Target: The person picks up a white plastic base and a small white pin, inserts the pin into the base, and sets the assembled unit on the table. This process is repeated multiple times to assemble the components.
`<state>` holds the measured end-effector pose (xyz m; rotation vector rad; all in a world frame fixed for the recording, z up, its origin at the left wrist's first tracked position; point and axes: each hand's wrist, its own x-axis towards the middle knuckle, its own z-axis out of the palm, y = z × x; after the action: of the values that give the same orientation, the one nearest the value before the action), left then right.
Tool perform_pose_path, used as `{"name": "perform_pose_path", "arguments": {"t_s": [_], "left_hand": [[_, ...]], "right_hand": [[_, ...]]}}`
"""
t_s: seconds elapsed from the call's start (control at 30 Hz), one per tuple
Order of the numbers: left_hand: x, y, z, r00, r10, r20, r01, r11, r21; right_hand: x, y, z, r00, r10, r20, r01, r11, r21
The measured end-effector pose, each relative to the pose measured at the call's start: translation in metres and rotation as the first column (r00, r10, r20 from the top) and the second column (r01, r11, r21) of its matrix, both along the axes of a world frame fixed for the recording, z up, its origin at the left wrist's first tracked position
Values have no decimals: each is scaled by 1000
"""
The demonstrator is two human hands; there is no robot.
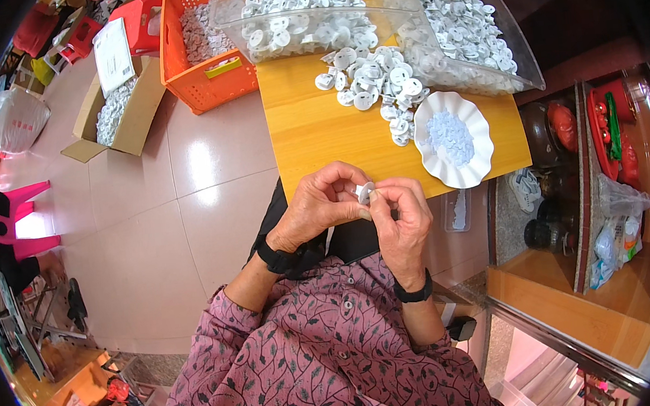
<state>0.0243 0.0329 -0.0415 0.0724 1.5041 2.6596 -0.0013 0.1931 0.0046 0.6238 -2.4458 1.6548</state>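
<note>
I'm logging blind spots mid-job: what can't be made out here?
Held sides of the white piece: head view, covered by the left hand and right hand.
Exact shape of the pale bits in the white dish: head view, too small.
Lower contents of the orange crate: head view, hidden by its walls.

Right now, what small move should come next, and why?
Probably press the white piece gently with the right hand while the left hand steadies it, since it sits between both hands' grips.
</note>
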Motion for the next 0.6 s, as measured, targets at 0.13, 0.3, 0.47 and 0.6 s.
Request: {"name": "perform_pose_path", "arguments": {"t_s": [0.13,0.3,0.47,0.6], "left_hand": [[1,-1,1,1000,1,5,-1,999,-43],[1,1,3,1000,25,-9,-26,998,-54],[2,1,5,999,31,15,-30,998,-51],[4,-1,3,999,13,-36,-16,997,-80]], "right_hand": [[0,-1,-3,1000,-4,4,4,1000,-3],[1,-1,-3,999,0,35,1,999,-36],[1,-2,-4,999,2,45,0,999,-40],[1,-1,-6,999,-3,49,5,999,-48]]}}
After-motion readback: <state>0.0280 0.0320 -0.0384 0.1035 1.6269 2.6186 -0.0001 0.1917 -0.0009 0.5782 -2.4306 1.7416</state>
